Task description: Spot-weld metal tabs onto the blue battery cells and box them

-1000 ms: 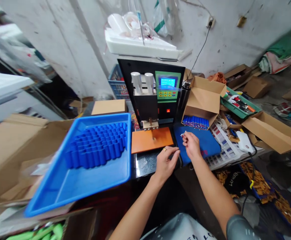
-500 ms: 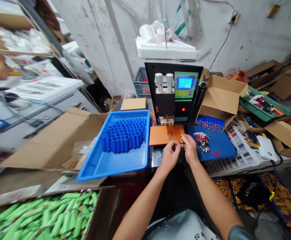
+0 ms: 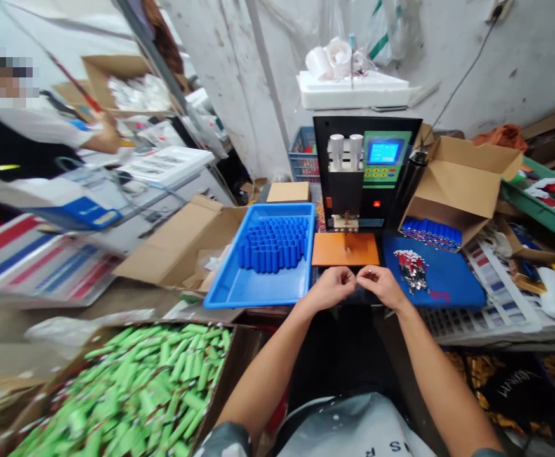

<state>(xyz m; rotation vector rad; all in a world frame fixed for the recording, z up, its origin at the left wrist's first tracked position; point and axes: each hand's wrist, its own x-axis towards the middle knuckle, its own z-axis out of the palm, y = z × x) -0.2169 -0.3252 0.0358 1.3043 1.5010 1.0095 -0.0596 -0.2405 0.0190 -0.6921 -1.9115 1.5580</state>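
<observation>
My left hand (image 3: pixel 333 287) and my right hand (image 3: pixel 381 284) meet fingertip to fingertip just in front of the spot welder's orange plate (image 3: pixel 325 249). Both are pinched closed. A small pale tip at my right fingers looks like the end of a wire lead; whatever my left fingers hold is hidden. Above the plate stands the black spot welder (image 3: pixel 344 190), its screen lit blue. To the right, a pile of red and black wire leads (image 3: pixel 411 270) with white ends lies on a blue mat (image 3: pixel 458 273). Blue cylindrical cells (image 3: pixel 272 244) stand grouped in a blue tray (image 3: pixel 239 295) on the left.
Green-wrapped packs (image 3: pixel 148 387) fill a box at lower left. An open carton (image 3: pixel 468 171) with blue cells stands right of the welder. A white foam lid (image 3: pixel 354 92) sits above the machine. At far left another person (image 3: pixel 30 133) stands by a bench.
The view has swung left, so the bench things appear further right and the other person shows more. My hands are still together, now a little below the orange plate's front edge.
</observation>
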